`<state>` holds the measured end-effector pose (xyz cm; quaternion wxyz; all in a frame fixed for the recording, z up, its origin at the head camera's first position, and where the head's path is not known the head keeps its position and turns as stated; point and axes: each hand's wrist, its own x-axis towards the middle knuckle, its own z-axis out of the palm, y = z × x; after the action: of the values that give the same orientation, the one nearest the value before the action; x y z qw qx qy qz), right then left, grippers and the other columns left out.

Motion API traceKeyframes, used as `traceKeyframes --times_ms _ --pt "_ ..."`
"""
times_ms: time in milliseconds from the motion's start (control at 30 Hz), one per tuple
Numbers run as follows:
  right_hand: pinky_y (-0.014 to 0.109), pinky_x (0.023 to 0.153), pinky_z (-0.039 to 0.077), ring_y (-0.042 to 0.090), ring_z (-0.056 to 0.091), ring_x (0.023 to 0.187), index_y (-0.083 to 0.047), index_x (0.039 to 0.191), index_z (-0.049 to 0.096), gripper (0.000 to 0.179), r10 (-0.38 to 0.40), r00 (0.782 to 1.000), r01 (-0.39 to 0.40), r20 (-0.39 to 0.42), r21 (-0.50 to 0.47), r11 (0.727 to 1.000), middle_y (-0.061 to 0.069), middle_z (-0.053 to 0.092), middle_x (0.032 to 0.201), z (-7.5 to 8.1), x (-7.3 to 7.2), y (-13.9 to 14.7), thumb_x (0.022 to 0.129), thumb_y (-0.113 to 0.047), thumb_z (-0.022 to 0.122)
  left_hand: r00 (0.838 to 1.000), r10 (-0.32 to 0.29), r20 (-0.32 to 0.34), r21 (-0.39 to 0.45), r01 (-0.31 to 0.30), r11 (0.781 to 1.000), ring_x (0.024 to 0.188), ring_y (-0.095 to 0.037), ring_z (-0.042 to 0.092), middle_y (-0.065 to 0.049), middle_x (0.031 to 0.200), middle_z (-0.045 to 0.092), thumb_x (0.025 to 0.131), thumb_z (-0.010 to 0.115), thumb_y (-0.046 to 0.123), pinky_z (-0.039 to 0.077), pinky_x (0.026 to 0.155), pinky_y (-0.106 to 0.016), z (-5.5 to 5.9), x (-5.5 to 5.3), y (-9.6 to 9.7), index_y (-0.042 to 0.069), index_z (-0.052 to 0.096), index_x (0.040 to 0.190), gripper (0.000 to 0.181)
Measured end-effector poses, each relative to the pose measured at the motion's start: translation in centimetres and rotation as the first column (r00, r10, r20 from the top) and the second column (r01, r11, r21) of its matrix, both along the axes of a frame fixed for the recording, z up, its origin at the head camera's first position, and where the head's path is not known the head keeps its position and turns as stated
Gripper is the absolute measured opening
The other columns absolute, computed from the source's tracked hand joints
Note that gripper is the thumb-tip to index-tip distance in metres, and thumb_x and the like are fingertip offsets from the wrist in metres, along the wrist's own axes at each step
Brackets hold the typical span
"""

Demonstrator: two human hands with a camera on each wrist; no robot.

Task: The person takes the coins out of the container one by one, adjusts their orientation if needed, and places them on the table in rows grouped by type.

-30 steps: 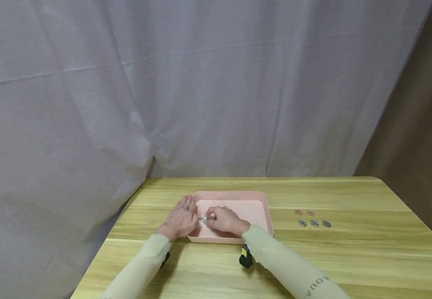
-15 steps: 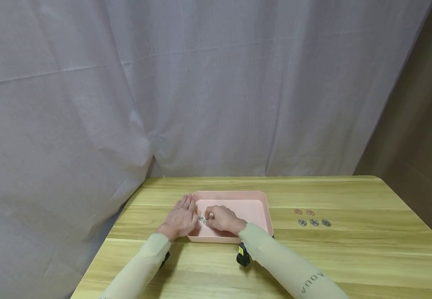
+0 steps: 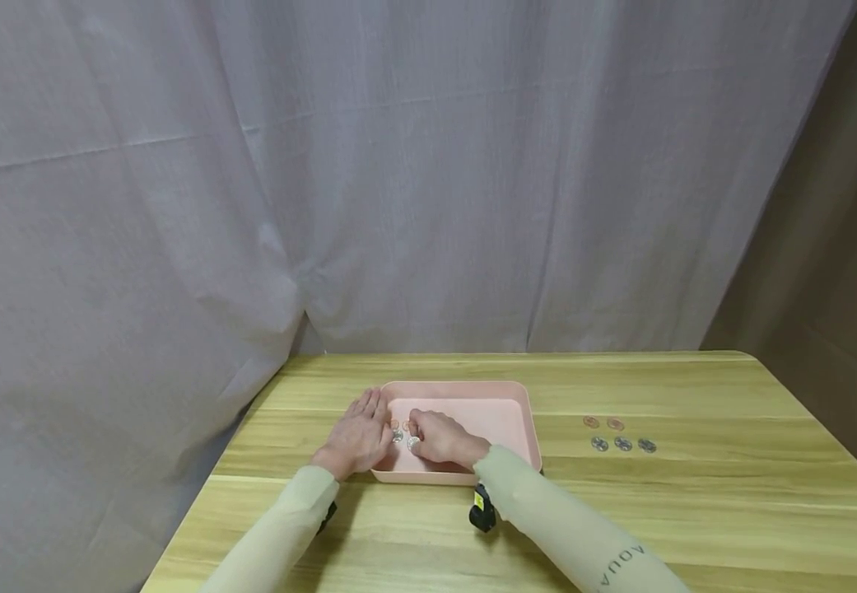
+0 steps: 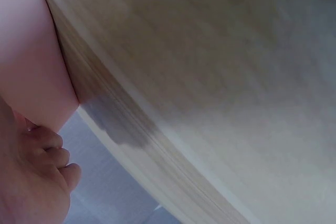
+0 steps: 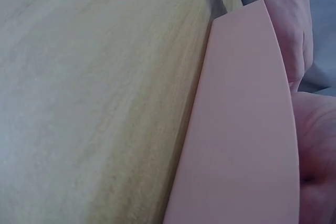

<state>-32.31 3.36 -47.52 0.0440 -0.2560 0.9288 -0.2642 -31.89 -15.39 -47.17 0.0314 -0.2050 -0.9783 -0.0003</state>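
In the head view a shallow pink tray (image 3: 487, 420) sits on the wooden table. My left hand (image 3: 357, 436) grips its left side, thumb inside the wall and fingers along the outside. Its curled fingertips (image 4: 68, 174) show beside the tray's wall in the left wrist view. My right hand (image 3: 443, 438) reaches into the tray with curled fingers, a silver coin (image 3: 413, 443) at its thumb and fingertips. Close to it lie another silver coin (image 3: 397, 436) and two copper-coloured coins, one copper coin (image 3: 394, 424) nearer the left wall. My right wrist view shows mostly the tray's near wall (image 5: 241, 119).
Right of the tray on the table (image 3: 732, 461), two copper coins (image 3: 591, 422) lie in a row behind a row of three silver coins (image 3: 623, 444). A grey curtain (image 3: 428, 206) hangs behind the table's far edge.
The silver coin at my right fingertips has shifted slightly right and shows more fully now. My right forearm has moved a little left. The left hand stays at the tray's side.
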Motion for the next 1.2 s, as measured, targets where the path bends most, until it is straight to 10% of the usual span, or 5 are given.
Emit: traceKeyframes --times_ms 433,1200 --pt "0.021 0.048 0.043 0.010 0.052 0.054 -0.009 0.093 0.056 0.012 0.031 0.984 0.001 0.174 -0.182 0.983 0.000 0.059 0.071 0.2 0.1 2.0 0.088 -0.001 0.063 1.000 -0.006 -0.001 -0.006 0.006 1.000 0.151 -0.035 0.021 -0.021 0.161 0.022 0.104 0.027 0.032 0.022 0.124 -0.047 -0.3 0.0 0.0 -0.004 0.024 0.153 0.061" --pt "0.025 0.051 0.048 0.017 0.058 0.055 -0.009 0.093 0.057 0.005 -0.047 0.982 0.104 0.181 -0.323 0.940 0.006 0.057 0.077 3.3 1.1 7.5 0.095 -0.010 0.062 1.000 0.002 0.004 0.011 -0.002 1.000 0.151 -0.035 0.018 -0.021 0.162 0.020 0.104 0.026 0.033 0.019 0.125 -0.046 -0.1 0.1 -0.1 -0.004 0.022 0.154 0.062"
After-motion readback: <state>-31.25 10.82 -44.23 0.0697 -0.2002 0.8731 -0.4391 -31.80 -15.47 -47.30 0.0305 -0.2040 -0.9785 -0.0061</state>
